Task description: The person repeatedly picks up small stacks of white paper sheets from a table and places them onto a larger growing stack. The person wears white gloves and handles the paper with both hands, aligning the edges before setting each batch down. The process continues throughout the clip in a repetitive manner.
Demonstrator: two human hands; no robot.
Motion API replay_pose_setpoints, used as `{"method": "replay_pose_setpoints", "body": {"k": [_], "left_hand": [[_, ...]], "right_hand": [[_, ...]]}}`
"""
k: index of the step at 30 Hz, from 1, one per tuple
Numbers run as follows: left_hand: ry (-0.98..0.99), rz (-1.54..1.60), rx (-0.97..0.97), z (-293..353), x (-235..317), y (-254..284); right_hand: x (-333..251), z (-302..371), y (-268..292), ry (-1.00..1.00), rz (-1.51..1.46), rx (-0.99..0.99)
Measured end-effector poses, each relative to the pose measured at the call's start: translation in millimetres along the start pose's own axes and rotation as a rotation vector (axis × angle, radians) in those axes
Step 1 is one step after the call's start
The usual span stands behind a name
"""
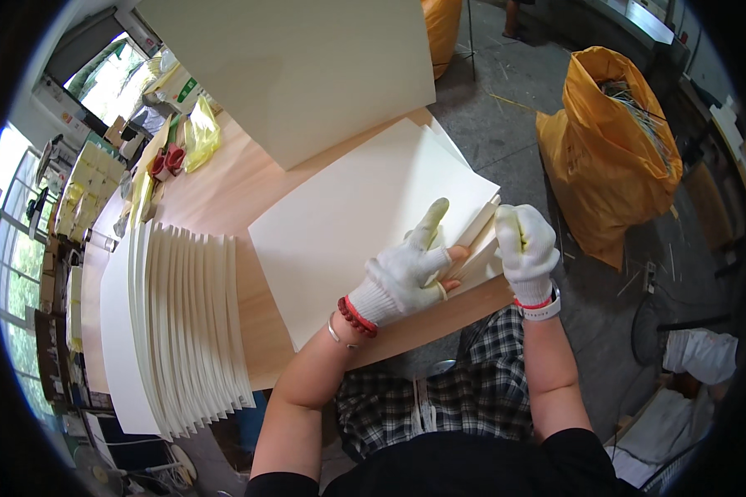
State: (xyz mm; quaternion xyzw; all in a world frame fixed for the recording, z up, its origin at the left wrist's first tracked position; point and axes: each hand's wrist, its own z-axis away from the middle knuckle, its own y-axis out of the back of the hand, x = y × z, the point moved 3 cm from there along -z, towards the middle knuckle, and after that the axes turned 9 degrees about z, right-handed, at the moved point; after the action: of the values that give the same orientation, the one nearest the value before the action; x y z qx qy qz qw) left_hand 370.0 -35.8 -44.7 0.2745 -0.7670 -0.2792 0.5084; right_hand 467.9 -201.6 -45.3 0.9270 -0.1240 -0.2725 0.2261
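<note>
A stack of large white sheets (348,224) lies on the wooden table in front of me, its right edge fanned and lifted. My left hand (410,269), in a white knit glove with some fingertips bare, rests on the top sheet. Its index finger stretches away from me, and the other fingers are spread near the lifted edge. At that stack's right corner is my right hand (525,244), also gloved and closed, with its fingers curled against the edge of a white sheet. The fingertips are partly hidden, so how many sheets they pinch is unclear.
Bent white sheets (186,323) stand in an overlapping row at the table's left. A big pale board (307,66) rises at the back. Red-handled scissors (167,161) lie near yellow plastic (201,137). An orange sack (605,157) of scrap strips stands on the floor at right.
</note>
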Motion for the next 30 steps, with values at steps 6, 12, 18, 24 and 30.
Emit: {"method": "replay_pose_setpoints", "body": {"k": [6, 12, 18, 24, 30], "left_hand": [[-0.038, 0.032, -0.008, -1, -3, -1], [-0.137, -0.136, -0.118, -2, -3, -3], [0.010, -0.019, -0.041, 0, 1, 0], [0.011, 0.052, -0.009, 0, -5, -4], [-0.055, -0.004, -0.047, 0, -3, -3]], "right_hand": [[1, 2, 2, 0.002, -0.039, -0.022], [-3, -5, 2, 0.003, -0.071, -0.002], [-1, -1, 0, -0.058, -0.044, 0.012], [-1, -2, 2, 0.039, 0.004, 0.021], [2, -2, 4, -0.077, -0.200, -0.020]]}}
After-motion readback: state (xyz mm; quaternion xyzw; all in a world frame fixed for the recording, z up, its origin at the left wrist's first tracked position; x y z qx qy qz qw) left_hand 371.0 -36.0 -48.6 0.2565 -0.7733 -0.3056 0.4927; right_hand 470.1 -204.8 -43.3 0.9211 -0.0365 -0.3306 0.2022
